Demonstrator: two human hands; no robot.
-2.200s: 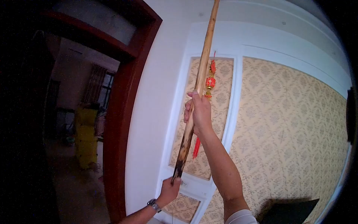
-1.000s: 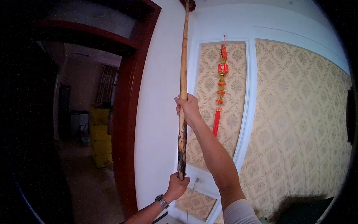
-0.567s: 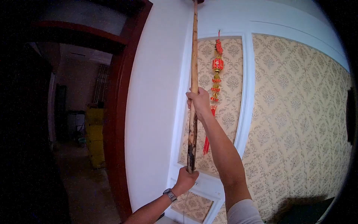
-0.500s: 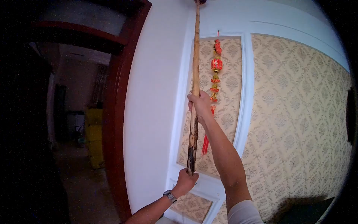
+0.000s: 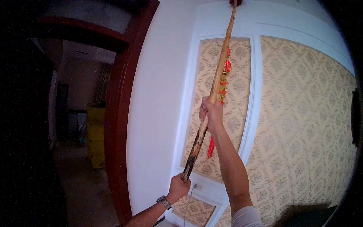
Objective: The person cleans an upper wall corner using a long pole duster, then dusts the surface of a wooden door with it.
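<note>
A long wooden pole slants up and to the right, its lower end blackened. My right hand is wrapped round the middle of it. Lower down, my left hand, with a watch on the wrist, grips the dark bottom end. At the top of the view the pole carries a dark reddish, bristly head, partly cut off by the frame edge, up by the top of the wall. Behind the pole hangs a red and gold lantern ornament with red ribbons, partly covered by the pole and my right hand.
Patterned wallpaper panels with white moulding cover the wall. A dark red door frame opens on a dim room with a yellow stack. A plug with a cord sits low on the wall; a dark object stands lower right.
The pole's top has swung to the right, tilting the pole from nearly upright to slanted. My right hand has moved right and slightly down; my left hand has shifted a little left.
</note>
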